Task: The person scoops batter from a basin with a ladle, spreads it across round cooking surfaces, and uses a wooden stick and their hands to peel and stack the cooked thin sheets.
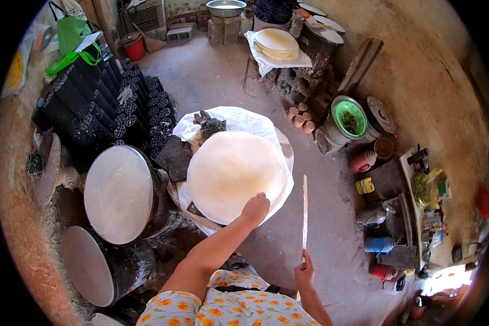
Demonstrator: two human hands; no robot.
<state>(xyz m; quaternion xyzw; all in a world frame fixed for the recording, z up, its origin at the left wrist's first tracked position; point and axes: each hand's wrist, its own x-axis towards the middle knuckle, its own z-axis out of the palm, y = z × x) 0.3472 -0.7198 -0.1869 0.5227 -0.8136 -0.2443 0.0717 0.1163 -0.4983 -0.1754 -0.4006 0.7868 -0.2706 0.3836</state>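
A stack of large, round, thin pale flatbreads [232, 171] rests on a white cloth [279, 130] before me. My left hand [256, 210] lies over the near right part of the top sheet, its fingers curled down; whether they pinch the sheet is hidden. In my right hand [305, 272] is a long, thin flat stick [305, 212], held upright in the picture and apart from the stack. To the left, a round griddle [119, 194] carries a pale layer of batter. Another round griddle [87, 267] below it has a plain greyish surface.
Black honeycomb coal briquettes [134, 110] stand at the back left. Another person [274, 12] works at the far side, near a second flatbread stack [276, 42]. On the right are a green basin [350, 117], a yellow jug [364, 186] and several thermos flasks [379, 245].
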